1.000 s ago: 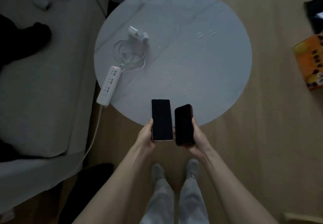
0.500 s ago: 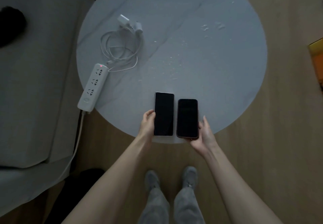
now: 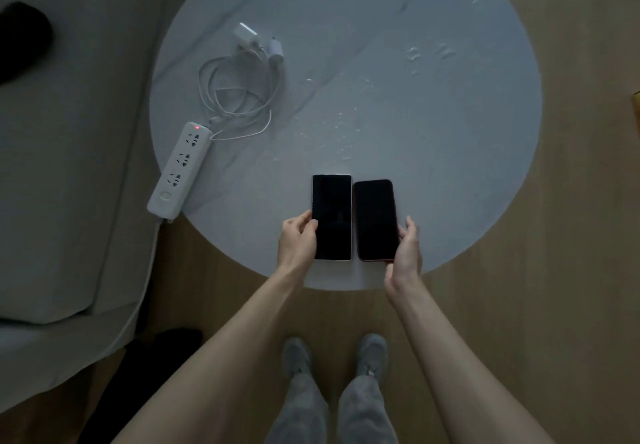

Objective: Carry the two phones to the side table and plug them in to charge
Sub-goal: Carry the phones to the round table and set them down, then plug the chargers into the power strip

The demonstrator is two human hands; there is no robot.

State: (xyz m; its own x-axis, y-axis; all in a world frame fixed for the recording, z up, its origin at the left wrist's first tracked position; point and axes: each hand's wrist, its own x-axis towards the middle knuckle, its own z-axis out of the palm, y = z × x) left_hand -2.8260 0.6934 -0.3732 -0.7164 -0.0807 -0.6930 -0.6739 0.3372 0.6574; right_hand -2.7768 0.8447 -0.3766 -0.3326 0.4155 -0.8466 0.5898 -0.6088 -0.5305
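Observation:
Two dark-screened phones lie side by side over the near edge of the round white side table (image 3: 433, 152). The silver-edged phone (image 3: 331, 216) is on the left, with my left hand (image 3: 297, 241) gripping its left edge. The red-edged phone (image 3: 375, 220) is on the right, and my right hand (image 3: 407, 251) holds its lower right edge. Whether the phones rest flat on the tabletop I cannot tell. At the table's left sit two white charger plugs (image 3: 258, 41) with coiled white cables (image 3: 239, 93) and a white power strip (image 3: 180, 170) showing a red light.
A light sofa (image 3: 62, 166) stands against the table's left side, with a dark object (image 3: 20, 40) on it. The strip's cord (image 3: 145, 281) drops to the wooden floor (image 3: 554, 305). Small specks dot the tabletop's middle. My feet stand just in front of the table.
Both hands moved the phones forward from in front of the table's edge to over its near part. The view has closed in on the table.

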